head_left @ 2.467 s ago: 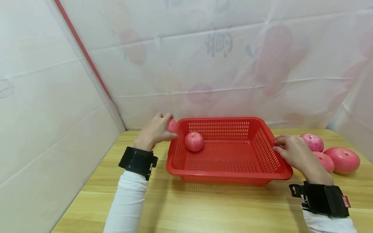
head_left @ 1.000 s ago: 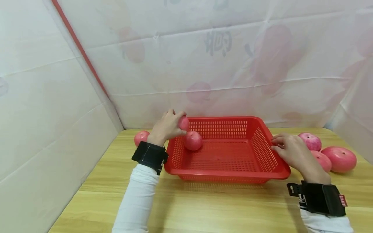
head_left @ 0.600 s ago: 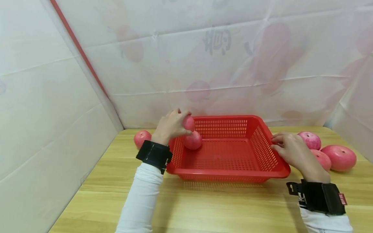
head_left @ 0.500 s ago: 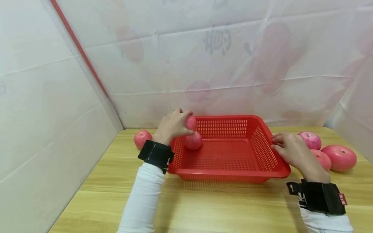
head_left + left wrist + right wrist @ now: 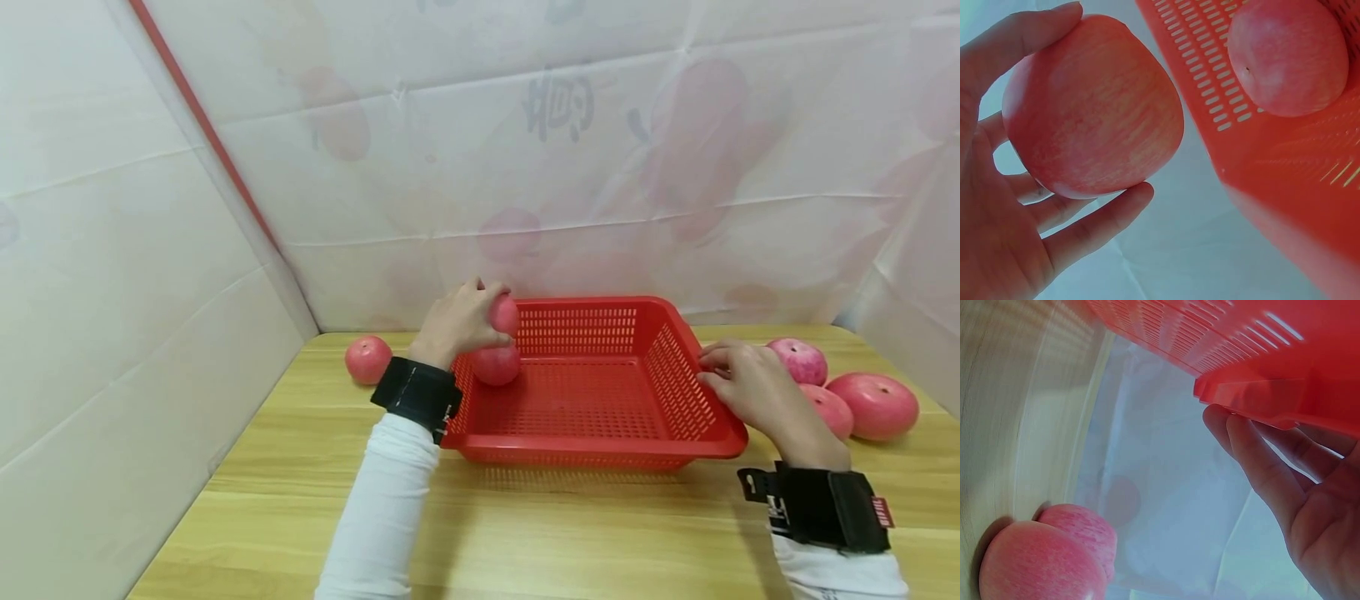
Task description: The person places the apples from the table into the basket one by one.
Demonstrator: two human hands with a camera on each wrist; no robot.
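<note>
In the head view my left hand [image 5: 463,323] holds a pinkish-red apple [image 5: 504,315] over the left end of a red plastic basket [image 5: 577,446]. Its thumb and fingers curve round the fruit, as the left wrist view shows, with the held apple [image 5: 1094,106] beside the perforated basket wall [image 5: 1200,56]. Another apple [image 5: 497,367] lies in the basket at its left side, just below the held one. At the basket's right end, my right hand [image 5: 750,387] grips the rim, and in the right wrist view its fingertips meet the rim's underside [image 5: 1260,403].
One apple [image 5: 368,360] sits on the wooden table [image 5: 300,500] left of the basket. Right of my right hand is a cluster of apples: a mottled one [image 5: 801,361], a partly hidden one [image 5: 828,410] and a large one [image 5: 873,406]. A pale printed sheet [image 5: 480,167] hangs behind.
My left hand has carried its apple rightward, from outside the basket's left rim to over its left end. The apple on the left of the table has come into view. My right hand stays at the rim.
</note>
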